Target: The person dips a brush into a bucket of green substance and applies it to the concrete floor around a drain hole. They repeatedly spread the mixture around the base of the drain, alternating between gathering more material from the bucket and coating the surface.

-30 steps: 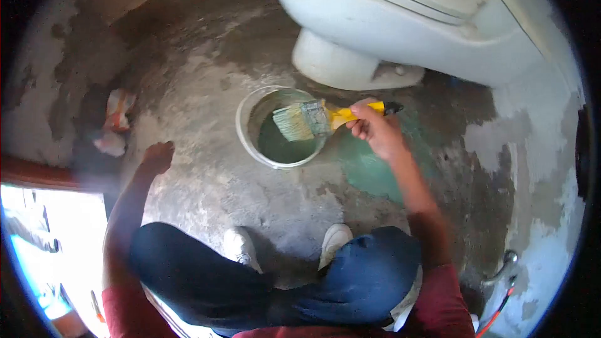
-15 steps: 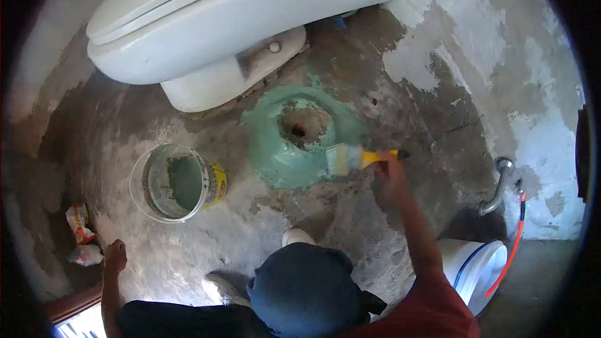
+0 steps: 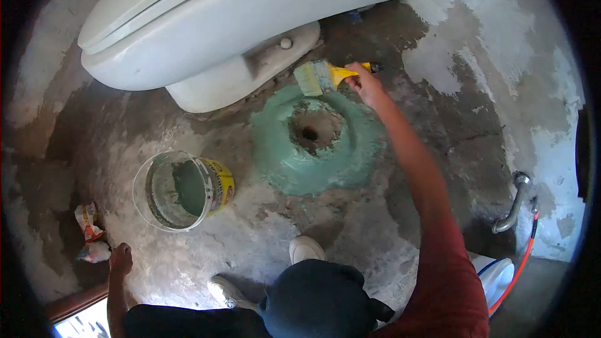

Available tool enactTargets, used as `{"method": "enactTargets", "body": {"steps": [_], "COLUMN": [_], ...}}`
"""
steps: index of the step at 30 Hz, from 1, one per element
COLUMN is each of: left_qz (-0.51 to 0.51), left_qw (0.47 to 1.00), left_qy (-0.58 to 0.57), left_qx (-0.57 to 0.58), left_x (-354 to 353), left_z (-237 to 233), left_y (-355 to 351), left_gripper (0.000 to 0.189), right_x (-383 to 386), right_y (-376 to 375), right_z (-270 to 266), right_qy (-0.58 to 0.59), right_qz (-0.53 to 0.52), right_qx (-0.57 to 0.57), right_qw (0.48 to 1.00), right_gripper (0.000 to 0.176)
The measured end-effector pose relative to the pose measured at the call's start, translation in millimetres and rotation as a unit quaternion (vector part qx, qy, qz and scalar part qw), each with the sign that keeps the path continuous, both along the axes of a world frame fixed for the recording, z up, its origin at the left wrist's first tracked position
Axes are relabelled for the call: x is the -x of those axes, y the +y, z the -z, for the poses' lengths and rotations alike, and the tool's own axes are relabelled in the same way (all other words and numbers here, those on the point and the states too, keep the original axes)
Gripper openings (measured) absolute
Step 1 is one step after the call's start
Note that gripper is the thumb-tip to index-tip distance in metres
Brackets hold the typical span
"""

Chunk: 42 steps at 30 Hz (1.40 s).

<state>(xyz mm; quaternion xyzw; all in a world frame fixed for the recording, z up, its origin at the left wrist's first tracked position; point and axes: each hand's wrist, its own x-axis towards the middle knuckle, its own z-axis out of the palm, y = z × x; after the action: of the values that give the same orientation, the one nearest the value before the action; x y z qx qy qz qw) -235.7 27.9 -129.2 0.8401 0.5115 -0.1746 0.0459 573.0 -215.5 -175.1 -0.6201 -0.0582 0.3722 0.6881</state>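
My right hand is closed on the yellow handle of a wide paintbrush. Its pale bristles, smeared with green, are at the far edge of a green coated ring on the floor, near the toilet base. Inside the ring is a rough drain hole, left uncoated. To the left, a bucket with a yellow label holds grey-green coating. My left hand hangs low at the left with its fingers curled, beside a crumpled packet, and nothing shows in it.
A white toilet stands across the far side. At the right are a metal pipe, an orange hose and a white bucket. A crumpled packet lies at the left. My shoes are on the concrete floor.
My right hand has moved the paintbrush from the near right side of the green ring to its far edge by the toilet. The left hand keeps its place; the view has shifted slightly.
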Motion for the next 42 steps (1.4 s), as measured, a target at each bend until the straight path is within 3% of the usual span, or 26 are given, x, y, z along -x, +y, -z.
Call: {"method": "enactTargets", "body": {"steps": [4, 8, 19, 22, 25, 28, 31, 34, 40, 42], "left_qz": [-0.030, -0.074, -0.022, -0.016, -0.024, -0.010, -0.008, 0.004, -0.016, -0.020], "left_qw": [0.999, 0.995, 1.000, 1.000, 1.000, 1.000, 1.000, 1.000, 1.000, 1.000], "left_qy": [0.002, 0.057, -0.004, 0.005, 0.017, 0.020, 0.025, 0.025, 0.014, 0.013], "left_qx": [0.036, 0.033, 0.016, 0.004, 0.006, 0.009, -0.009, -0.015, 0.000, -0.001], "left_x": [-1, -26, -1, -1, -11, -6, -3, -2, -8, -6], "left_z": [-7, -22, -6, -8, -12, -9, -6, -9, -14, -10], "left_y": [-1, -12, -5, -6, -7, -5, -3, -7, -8, -7], "left_gripper": [0.017, 0.016, 0.016, 0.017, 0.019, 0.019, 0.018, 0.017, 0.016, 0.015], "right_x": [-2, 8, 29, 33, 27, 29, 28, 31, 3, 24], "right_y": [27, 29, 45, 49, 54, 57, 61, 55, 67, 62], "right_z": [16, 0, -35, -31, -22, -21, -15, -32, -20, -63], "right_qy": [-0.018, -0.139, -0.261, -0.339, -0.327, -0.401, -0.430, -0.336, -0.577, -0.518], "right_qz": [-0.071, -0.082, -0.076, -0.077, -0.084, -0.069, -0.062, -0.065, -0.117, -0.231], "right_qx": [0.052, 0.109, 0.154, 0.231, 0.200, 0.306, 0.284, 0.206, 0.204, 0.204], "right_qw": [0.996, 0.981, 0.950, 0.909, 0.920, 0.861, 0.854, 0.917, 0.782, 0.798], "right_gripper": [0.022, 0.023, 0.023, 0.031, 0.038, 0.043, 0.047, 0.051, 0.054, 0.048]}}
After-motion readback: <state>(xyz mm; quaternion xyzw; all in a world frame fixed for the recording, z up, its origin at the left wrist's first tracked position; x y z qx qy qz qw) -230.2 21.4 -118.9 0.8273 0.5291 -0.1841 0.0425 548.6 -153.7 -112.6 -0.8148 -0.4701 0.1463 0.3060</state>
